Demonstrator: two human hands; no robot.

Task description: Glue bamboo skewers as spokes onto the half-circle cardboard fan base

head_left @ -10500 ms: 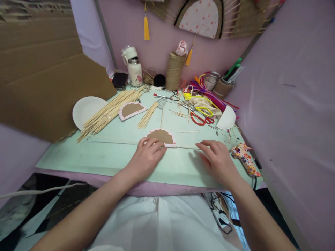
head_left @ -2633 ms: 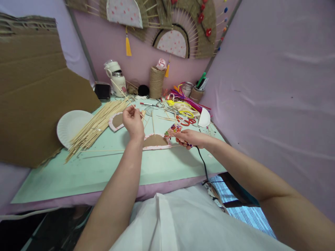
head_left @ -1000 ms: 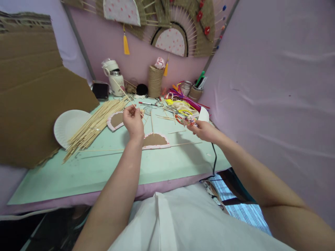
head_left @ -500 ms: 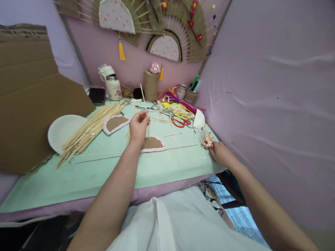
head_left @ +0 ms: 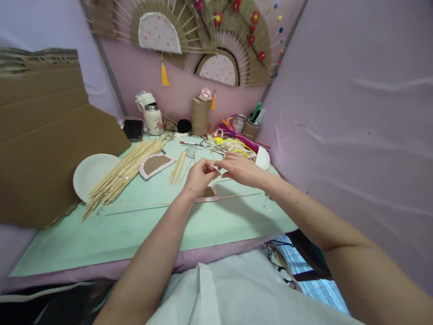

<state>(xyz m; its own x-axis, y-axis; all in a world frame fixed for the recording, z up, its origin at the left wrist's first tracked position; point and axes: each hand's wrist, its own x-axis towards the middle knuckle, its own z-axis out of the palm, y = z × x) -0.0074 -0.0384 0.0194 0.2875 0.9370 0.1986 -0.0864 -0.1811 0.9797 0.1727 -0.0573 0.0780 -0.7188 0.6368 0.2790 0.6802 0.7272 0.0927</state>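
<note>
In the middle of the table, my left hand is closed in a pinch around a bamboo stick that is mostly hidden by the fingers. Close beside it, my right hand is palm down with its fingers stretched toward the left fingertips. Under my left hand lies a half-round cardboard piece with a pink-white edge, partly covered by my wrist. Long thin sticks run out from its sides. Left of my hands, a second edged cardboard half-round lies flat, with a few short sticks next to it.
A large bundle of bamboo sticks overlaps a white paper plate. Brown cardboard stands at left. Along the back are a bottle, a twine spool and a pen holder. A white half-disc stands at right.
My right hand has left the table's right edge and come beside my left hand. The colourful crumpled thing it touched is no longer visible there. The upright stick in my left hand no longer shows clearly.
</note>
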